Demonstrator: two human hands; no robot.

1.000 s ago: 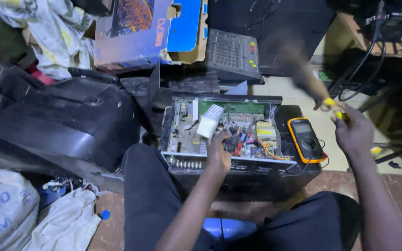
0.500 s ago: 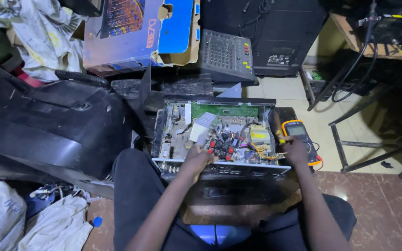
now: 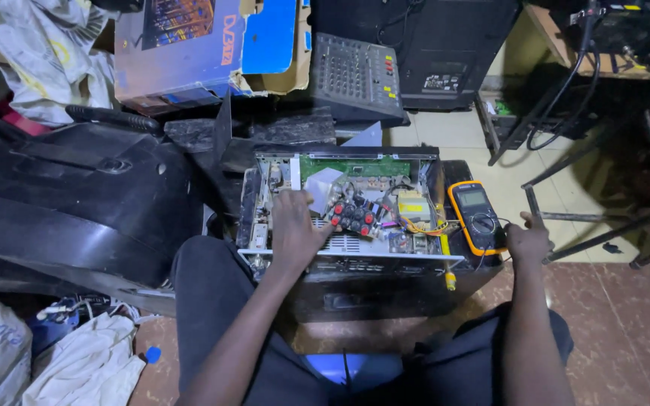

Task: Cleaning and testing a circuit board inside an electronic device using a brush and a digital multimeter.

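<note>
Your left hand (image 3: pixel 295 225) rests flat, fingers spread, on the opened amplifier chassis (image 3: pixel 347 207). Your right hand (image 3: pixel 528 242) is curled shut around a thin probe (image 3: pixel 530 204), just beside the yellow multimeter (image 3: pixel 477 216).

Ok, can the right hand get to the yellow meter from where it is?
Probably yes. The right hand sits just beside the yellow meter, at its lower right corner, with only thin wires between them. The left hand is away inside the open chassis, so nothing blocks the way.
</note>
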